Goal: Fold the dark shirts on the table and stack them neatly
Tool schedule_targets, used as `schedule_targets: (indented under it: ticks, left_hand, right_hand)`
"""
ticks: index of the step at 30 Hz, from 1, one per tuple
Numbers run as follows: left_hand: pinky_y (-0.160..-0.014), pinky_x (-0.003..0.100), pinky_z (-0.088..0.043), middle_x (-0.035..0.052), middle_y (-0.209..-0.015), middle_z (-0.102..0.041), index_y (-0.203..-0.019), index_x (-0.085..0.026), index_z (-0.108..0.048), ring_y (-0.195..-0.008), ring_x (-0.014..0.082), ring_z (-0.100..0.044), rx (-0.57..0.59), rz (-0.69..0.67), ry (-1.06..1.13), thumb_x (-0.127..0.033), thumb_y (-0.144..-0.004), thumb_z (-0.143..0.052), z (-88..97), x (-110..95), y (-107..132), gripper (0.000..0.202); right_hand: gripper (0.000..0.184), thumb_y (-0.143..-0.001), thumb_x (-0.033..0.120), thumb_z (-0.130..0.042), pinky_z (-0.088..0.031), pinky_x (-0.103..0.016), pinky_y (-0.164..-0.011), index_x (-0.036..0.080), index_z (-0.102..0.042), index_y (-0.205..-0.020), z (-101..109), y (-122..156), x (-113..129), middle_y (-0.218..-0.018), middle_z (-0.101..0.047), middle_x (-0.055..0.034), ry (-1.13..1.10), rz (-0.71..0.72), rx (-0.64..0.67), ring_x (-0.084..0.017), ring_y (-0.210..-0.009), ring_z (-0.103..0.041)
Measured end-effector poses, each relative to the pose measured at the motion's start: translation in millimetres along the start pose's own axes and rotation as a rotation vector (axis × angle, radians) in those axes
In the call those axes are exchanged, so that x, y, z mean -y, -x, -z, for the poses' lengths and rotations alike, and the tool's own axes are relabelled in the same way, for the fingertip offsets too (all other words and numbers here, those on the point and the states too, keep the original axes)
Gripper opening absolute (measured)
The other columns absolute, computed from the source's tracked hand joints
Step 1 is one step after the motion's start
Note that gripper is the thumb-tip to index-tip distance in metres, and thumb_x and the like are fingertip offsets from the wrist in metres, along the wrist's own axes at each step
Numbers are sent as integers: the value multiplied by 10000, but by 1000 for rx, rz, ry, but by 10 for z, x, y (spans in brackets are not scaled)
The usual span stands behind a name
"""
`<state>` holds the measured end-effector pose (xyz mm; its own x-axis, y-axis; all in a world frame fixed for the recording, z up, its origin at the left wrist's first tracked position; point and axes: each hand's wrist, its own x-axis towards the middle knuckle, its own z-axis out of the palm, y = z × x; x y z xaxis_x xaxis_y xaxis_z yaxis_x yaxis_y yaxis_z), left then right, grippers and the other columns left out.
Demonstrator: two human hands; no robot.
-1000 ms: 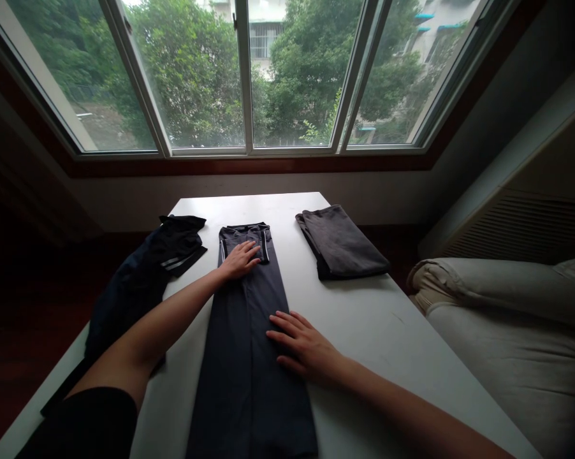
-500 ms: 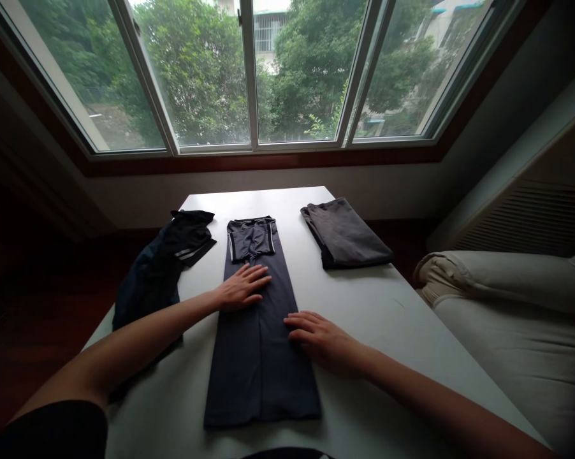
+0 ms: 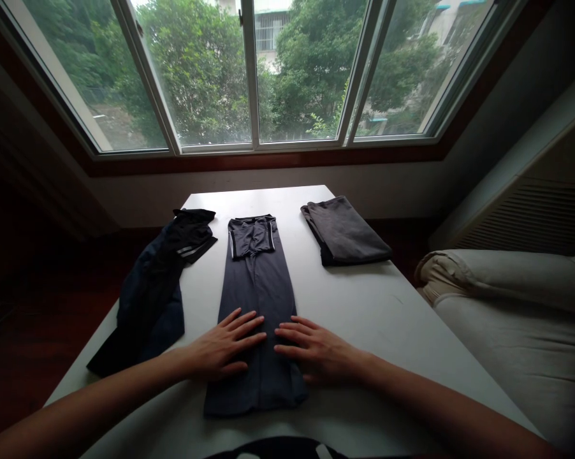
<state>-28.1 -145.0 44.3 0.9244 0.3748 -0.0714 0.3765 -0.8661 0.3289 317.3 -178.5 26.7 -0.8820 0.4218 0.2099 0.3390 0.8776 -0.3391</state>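
Note:
A dark grey-blue garment that looks like trousers (image 3: 268,280) lies lengthwise down the middle of the white table (image 3: 354,306). Its far end is folded over into a short flap with white-edged sides. My left hand (image 3: 227,344) rests flat on the near left half of the cloth, fingers spread. Across from it, my right hand (image 3: 316,347) lies over the right edge with its fingers stretched out on the fabric. A small gap separates the two sets of fingertips. Neither hand grips the cloth.
A folded dark grey garment (image 3: 347,233) sits at the table's far right. Rumpled black and navy clothing (image 3: 158,287) with pale stripes drapes along the left edge. Beyond the table is a window (image 3: 254,146); to the right stands a light sofa (image 3: 512,325).
My left hand has slid down the cloth towards me. My right hand has shifted slightly nearer. The trousers' near right corner has drawn inwards.

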Motion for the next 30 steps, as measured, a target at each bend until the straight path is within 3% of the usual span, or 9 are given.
schedule_targets:
  ticks: [3,7,10,14,16,20,22,26,30]
  left_hand:
    - [-1288,566,-174,59,-1726,-179,-1666,-322,-188,-1587,316,-196,20,8,-14,-349,-1002,-583,17,-12,293,774]
    - [-1279,569,-210,22,-1695,-299,-1631,-357,-290,-1574,285,-253,-16,125,-74,-86,-909,-526,87,148,734,806]
    - [-1279,583,-199,29,-1692,-311,-1623,-343,-306,-1571,300,-256,22,124,-51,-121,-838,-594,112,66,900,865]
    - [-1274,627,-162,96,-1701,-272,-1626,-297,-299,-1562,367,-254,22,34,15,-351,-789,-748,-16,-235,782,952]
    - [-1271,641,-160,116,-1674,-333,-1589,-292,-369,-1534,383,-311,-37,21,28,-392,-780,-773,-132,-303,657,910]
    - [-1275,601,-216,77,-1508,-575,-1415,-296,-563,-1425,299,-494,-203,37,-3,-163,-894,-604,-303,-190,522,539]
    - [-1265,565,-276,65,-1435,-637,-1340,-279,-617,-1380,259,-540,-274,66,11,-63,-900,-507,-312,-94,538,502]
    - [-1255,540,-311,83,-1404,-645,-1283,-256,-657,-1376,275,-532,-288,134,83,-109,-851,-579,-238,-16,611,463]
    - [-1256,549,-279,73,-1347,-664,-1220,-266,-677,-1300,272,-570,-296,163,92,-121,-826,-594,-216,-49,560,427]
  right_hand:
    - [720,-907,441,-687,-253,-562,-1254,243,-459,-1561,44,21,-38,-1583,-461,-150,18,64,44,-315,-1494,-392]
    - [555,-946,265,-611,-343,-547,-1212,218,-535,-1493,-25,21,-71,-1490,-566,-151,99,44,-53,-302,-1428,-486]
    - [406,-974,202,-533,-452,-459,-1144,202,-626,-1370,-121,-22,-56,-1342,-681,-127,79,72,-170,-245,-1267,-630]
    - [362,-922,153,-499,-561,-339,-964,186,-705,-1217,-131,-105,-9,-1168,-751,-108,-47,-15,-246,-202,-1047,-720]
    - [367,-892,134,-502,-569,-304,-903,186,-727,-1177,-80,-139,17,-1129,-758,-103,-128,-96,-239,-197,-1016,-725]
    - [305,-963,196,-483,-554,-283,-882,186,-744,-1121,15,-169,58,-1074,-762,-88,-335,-210,-266,-186,-969,-727]
    - [314,-1028,305,-463,-547,-281,-843,171,-742,-1079,11,-173,58,-1015,-760,-87,-433,-270,-305,-186,-903,-719]
    - [515,-1064,528,-408,-489,-254,-674,151,-676,-837,-105,-185,15,-745,-660,-28,-553,-398,-400,-157,-686,-602]
    - [545,-1056,573,-396,-443,-243,-634,158,-600,-767,-185,-209,13,-680,-561,-1,-587,-393,-413,-134,-640,-502]
